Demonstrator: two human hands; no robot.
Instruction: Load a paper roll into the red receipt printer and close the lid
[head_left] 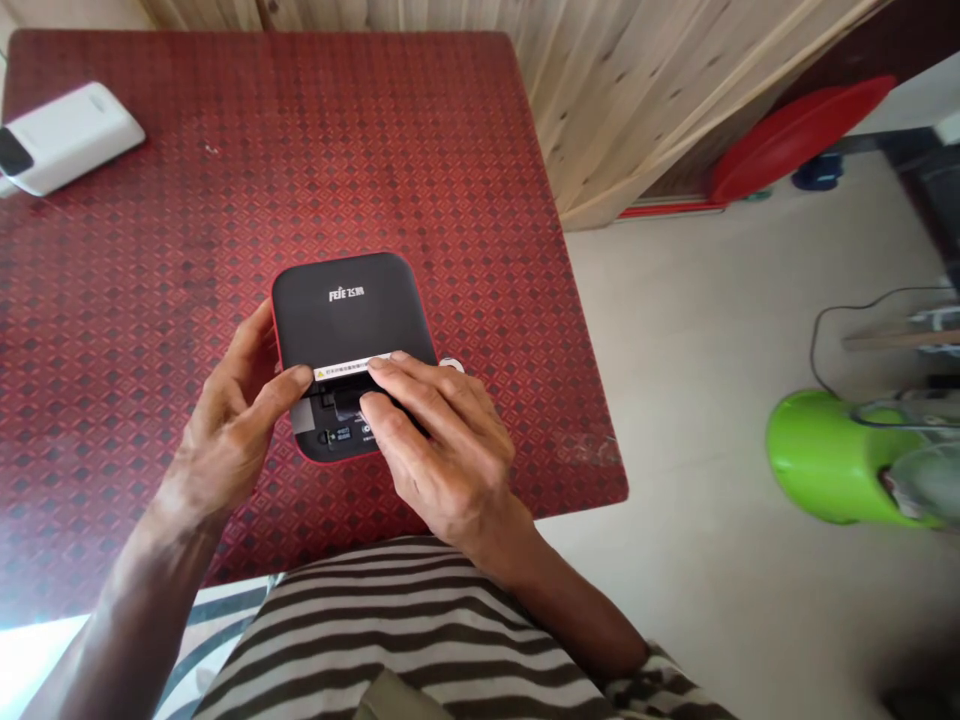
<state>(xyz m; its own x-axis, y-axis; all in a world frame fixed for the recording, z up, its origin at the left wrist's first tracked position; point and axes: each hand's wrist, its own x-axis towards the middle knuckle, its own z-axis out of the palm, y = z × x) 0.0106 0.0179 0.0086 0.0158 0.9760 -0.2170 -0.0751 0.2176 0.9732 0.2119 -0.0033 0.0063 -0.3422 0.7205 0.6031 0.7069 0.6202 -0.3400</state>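
A black, red-edged small printer (346, 312) with a white logo lies on the red patterned table (315, 150), near its front edge. My left hand (236, 420) grips the printer's left side, thumb pressed at the white label strip by the paper slot. My right hand (435, 440) rests over the printer's front right part, with its fingertips on the slot and the label strip. Both hands curl round the device.
A white power bank (64, 135) lies at the table's far left. To the right is bare floor with a green fan base (832, 460), a cable and a red basin (795, 130) against the wooden wall.
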